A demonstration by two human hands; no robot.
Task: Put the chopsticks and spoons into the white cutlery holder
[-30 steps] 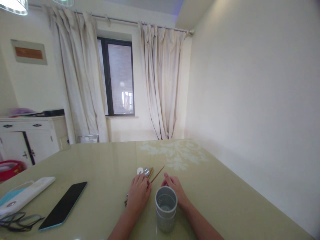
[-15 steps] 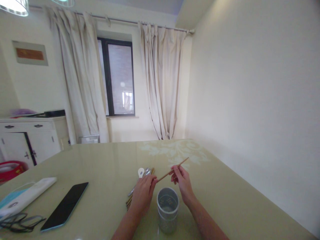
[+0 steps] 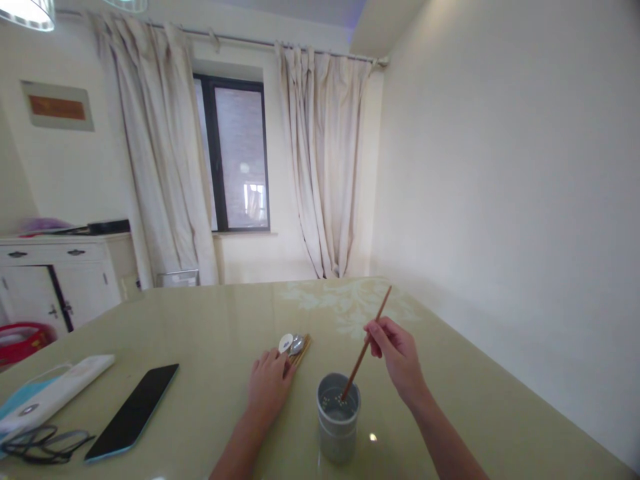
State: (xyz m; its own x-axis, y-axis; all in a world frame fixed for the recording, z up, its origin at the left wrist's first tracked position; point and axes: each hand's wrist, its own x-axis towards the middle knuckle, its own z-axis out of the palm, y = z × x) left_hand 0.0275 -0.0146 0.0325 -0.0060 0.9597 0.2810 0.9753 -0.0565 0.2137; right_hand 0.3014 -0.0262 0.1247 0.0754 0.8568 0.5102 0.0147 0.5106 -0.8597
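My right hand (image 3: 397, 357) pinches a single wooden chopstick (image 3: 376, 320), tilted steeply, its lower tip inside the grey perforated holder cup (image 3: 338, 419) that stands on the table in front of me. My left hand (image 3: 269, 385) lies on the table left of the cup, fingers flat over a small pile of cutlery: more chopsticks (image 3: 303, 349) and two spoons (image 3: 291, 344) stick out beyond its fingertips.
On the pale green table (image 3: 200, 333), a black phone (image 3: 133, 412), a white case (image 3: 50, 395) and dark glasses (image 3: 43, 445) lie at the left. A bare wall runs along the table's right edge. A white cabinet (image 3: 60, 273) and curtained window stand behind.
My right hand lifted one chopstick off the pile, swung it from nearly flat to steep, and brought its tip down into the cup. My left hand stayed on the cutlery, sliding slightly left.
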